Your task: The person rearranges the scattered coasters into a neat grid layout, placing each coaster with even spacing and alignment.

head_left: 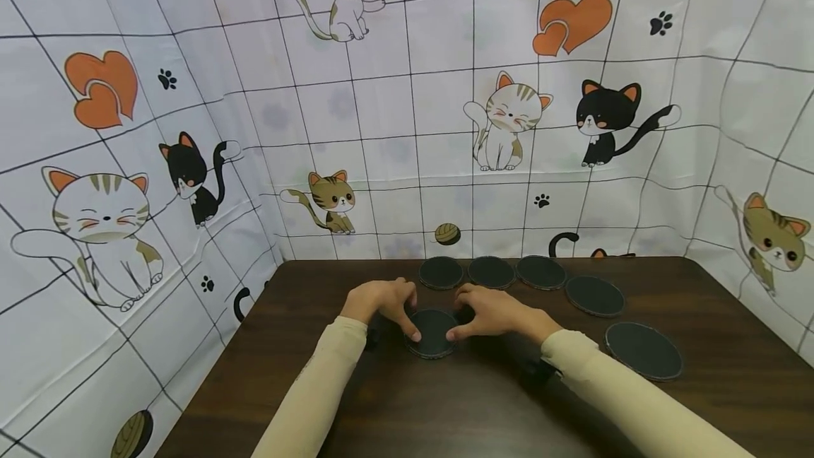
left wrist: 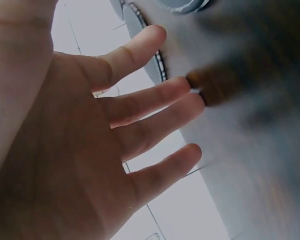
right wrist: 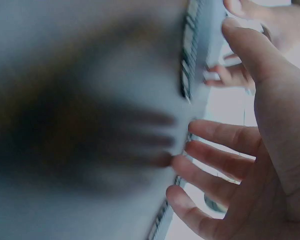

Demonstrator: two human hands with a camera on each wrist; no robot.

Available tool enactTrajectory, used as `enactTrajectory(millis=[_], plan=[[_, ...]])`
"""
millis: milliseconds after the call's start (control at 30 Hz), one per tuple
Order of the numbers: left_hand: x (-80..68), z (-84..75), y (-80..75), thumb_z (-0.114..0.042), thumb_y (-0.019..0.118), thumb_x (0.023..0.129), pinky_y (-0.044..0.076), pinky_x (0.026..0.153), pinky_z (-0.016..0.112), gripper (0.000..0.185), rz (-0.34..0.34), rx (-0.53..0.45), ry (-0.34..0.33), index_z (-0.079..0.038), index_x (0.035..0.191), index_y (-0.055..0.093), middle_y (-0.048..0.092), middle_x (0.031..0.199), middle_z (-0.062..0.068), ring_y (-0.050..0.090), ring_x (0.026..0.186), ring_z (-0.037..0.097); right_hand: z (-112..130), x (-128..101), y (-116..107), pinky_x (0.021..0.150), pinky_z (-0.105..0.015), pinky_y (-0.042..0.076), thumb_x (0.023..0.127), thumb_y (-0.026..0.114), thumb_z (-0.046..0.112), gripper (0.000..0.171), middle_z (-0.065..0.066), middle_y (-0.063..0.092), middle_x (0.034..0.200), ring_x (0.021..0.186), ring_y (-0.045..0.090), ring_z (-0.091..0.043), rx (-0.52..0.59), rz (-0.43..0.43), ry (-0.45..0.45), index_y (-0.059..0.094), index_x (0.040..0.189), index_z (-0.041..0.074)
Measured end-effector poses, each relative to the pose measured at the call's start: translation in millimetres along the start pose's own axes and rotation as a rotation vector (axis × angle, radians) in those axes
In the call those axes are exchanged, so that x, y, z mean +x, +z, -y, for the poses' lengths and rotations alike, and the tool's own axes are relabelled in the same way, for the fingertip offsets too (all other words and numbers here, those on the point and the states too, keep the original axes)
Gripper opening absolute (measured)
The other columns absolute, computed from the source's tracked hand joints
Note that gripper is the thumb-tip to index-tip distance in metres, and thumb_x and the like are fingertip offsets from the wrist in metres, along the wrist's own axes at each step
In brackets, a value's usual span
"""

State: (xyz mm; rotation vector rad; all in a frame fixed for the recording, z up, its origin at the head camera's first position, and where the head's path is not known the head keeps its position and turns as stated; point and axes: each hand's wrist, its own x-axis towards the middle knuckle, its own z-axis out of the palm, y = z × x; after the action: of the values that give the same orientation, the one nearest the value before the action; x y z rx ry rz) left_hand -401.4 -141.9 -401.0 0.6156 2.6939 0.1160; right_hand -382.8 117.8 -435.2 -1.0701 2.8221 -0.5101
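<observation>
A flat dark round disc (head_left: 432, 334) with a pale rim lies on the brown table (head_left: 381, 401), between my two hands in the head view. My left hand (head_left: 383, 304) is at its left side, thumb at the disc's edge. In the left wrist view the left hand (left wrist: 85, 145) has its fingers spread and nearly straight, with an unfilled palm. At the disc's right side is my right hand (head_left: 496, 313), thumb tip right at the rim. The right wrist view shows the right hand (right wrist: 260, 165) with loosely bent fingers near the tabletop and nothing in the palm.
Several similar dark discs form an arc behind and to the right: one disc (head_left: 441, 273) beyond my left fingers, a disc (head_left: 540, 272) at the back edge, and a larger-looking disc (head_left: 644, 350) beside my right sleeve. A cat-patterned sheet (head_left: 381, 112) hangs around the table.
</observation>
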Motion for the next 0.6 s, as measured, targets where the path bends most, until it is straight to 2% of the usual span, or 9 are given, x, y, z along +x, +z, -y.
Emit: enactTrajectory(millis=[133,267,333,400,500,600], plan=[[13.1,14.1,-2.9,-0.056,0.082,0.082,0.047,0.079,0.036,0.05,-0.029,-0.107,0.05,-0.018,0.106,0.059,0.05,0.106,-0.001,0.051,0.092,0.018,-14,6,-19,0.089,-0.059,0.049,0.086,0.071,0.066,0.074,-0.011,0.059,0.132,0.115,0.059,-0.034,0.03,-0.005,0.087,0.067,0.13,0.006],[33.5,29.3,0.2,-0.048,0.078,0.089,0.049,0.082,0.038,0.046,-0.126,-0.18,0.074,-0.011,0.111,0.059,0.057,0.105,0.002,0.055,0.094,0.02,-28,14,-33,0.088,-0.059,0.05,0.085,0.071,0.067,0.077,-0.013,0.061,0.131,0.114,0.06,-0.035,-0.013,-0.032,0.142,0.067,0.13,0.004],[43.7,35.6,-0.2,-0.048,0.077,0.09,0.05,0.087,0.041,0.052,-0.175,-0.19,0.068,-0.008,0.118,0.058,0.059,0.112,0.006,0.058,0.102,0.024,-33,20,-34,0.085,-0.057,0.051,0.085,0.072,0.066,0.076,-0.015,0.06,0.13,0.111,0.061,-0.035,-0.028,-0.049,0.154,0.067,0.128,0.003],[54.0,39.9,-2.4,-0.05,0.076,0.09,0.047,0.095,0.045,0.066,-0.202,-0.166,0.065,-0.004,0.131,0.054,0.058,0.124,0.011,0.056,0.115,0.029,-38,26,-32,0.084,-0.055,0.052,0.085,0.073,0.066,0.077,-0.016,0.059,0.13,0.108,0.061,-0.035,-0.047,-0.075,0.17,0.067,0.129,0.003],[66.0,42.3,-7.4,-0.055,0.075,0.089,0.039,0.107,0.048,0.087,-0.2,-0.127,0.061,0.0,0.147,0.043,0.049,0.143,0.018,0.046,0.133,0.034,-44,37,-24,0.089,-0.058,0.049,0.083,0.072,0.069,0.084,-0.02,0.055,0.134,0.113,0.058,-0.038,-0.082,-0.106,0.195,0.065,0.133,0.002],[75.2,41.4,-10.5,-0.059,0.075,0.087,0.034,0.112,0.048,0.097,-0.181,-0.094,0.052,0.0,0.154,0.035,0.04,0.154,0.019,0.037,0.141,0.034,-47,48,-12,0.098,-0.064,0.04,0.081,0.072,0.072,0.092,-0.024,0.05,0.141,0.125,0.05,-0.043,-0.107,-0.13,0.225,0.061,0.139,0.002]])
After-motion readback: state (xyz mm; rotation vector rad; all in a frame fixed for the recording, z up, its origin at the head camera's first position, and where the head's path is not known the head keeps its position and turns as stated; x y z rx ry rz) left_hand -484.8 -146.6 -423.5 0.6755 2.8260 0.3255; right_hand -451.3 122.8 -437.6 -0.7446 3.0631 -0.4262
